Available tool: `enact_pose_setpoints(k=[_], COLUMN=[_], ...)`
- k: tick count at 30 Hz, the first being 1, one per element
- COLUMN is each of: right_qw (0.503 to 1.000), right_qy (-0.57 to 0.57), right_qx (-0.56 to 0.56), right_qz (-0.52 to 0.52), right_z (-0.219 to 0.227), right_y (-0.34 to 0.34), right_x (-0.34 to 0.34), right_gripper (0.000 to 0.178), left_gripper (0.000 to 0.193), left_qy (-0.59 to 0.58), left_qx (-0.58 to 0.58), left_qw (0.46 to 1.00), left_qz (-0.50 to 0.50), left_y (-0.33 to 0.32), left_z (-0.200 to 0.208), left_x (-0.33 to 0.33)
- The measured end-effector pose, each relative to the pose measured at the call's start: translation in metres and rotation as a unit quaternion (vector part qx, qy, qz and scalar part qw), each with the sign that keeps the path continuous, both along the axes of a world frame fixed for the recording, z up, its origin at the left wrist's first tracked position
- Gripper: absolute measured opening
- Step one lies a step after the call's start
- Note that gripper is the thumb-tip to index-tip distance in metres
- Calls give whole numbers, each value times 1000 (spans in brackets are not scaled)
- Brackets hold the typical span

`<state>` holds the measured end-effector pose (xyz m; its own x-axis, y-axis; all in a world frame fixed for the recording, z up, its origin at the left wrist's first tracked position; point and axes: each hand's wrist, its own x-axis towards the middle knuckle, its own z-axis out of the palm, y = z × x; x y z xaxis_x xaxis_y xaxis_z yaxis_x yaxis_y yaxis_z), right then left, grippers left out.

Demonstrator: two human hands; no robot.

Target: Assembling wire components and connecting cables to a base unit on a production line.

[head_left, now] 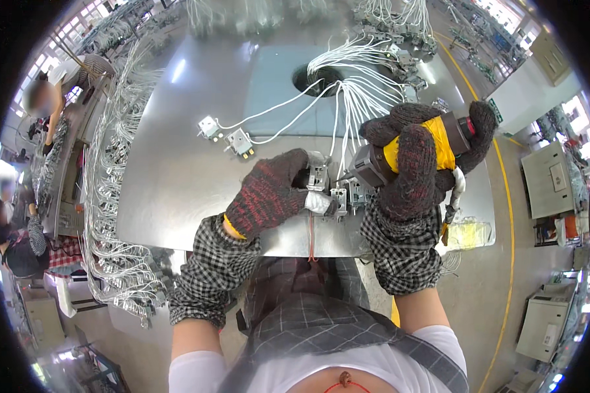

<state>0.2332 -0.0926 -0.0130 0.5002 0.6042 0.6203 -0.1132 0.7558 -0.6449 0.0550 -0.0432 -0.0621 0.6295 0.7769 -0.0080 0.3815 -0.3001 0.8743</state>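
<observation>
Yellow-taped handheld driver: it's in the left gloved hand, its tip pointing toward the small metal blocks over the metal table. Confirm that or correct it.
Wrong hand: the head view shows the yellow-taped handheld driver in the right gloved hand. Its tip does point toward the small metal blocks over the metal table.

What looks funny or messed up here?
Two metal pieces lie askew on the shiny table, left of the hole and apart from the cluster at upper right. The left hand has a white thumb tip, unlike its dark glove, maybe wrapped. I see no spill.
</observation>
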Motion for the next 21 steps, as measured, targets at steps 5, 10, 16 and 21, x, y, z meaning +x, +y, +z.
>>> enact_pose_setpoints(k=[5, 10, 16, 21], right_qw=[999, 997, 984, 991], right_qy=[7, -46, -165, -123], right_qx=[-17, -63, 16, -6], right_qz=[-44, -21, -61, -41], right_z=[4, 2, -7, -8], right_y=[1, -6, 2, 1], right_x=[-5, -8, -5, 2], right_gripper=[74, 74, 72, 73], left_gripper=[61, 63, 58, 64], left_qy=[82, 94, 60, 67], left_qx=[41, 117, 70, 88], left_qw=[996, 988, 996, 994], left_qz=[13, 32, 18, 24], left_y=[7, -2, -5, -6], left_z=[0, 1, 0, -3], left_x=[5, 10, 9, 11])
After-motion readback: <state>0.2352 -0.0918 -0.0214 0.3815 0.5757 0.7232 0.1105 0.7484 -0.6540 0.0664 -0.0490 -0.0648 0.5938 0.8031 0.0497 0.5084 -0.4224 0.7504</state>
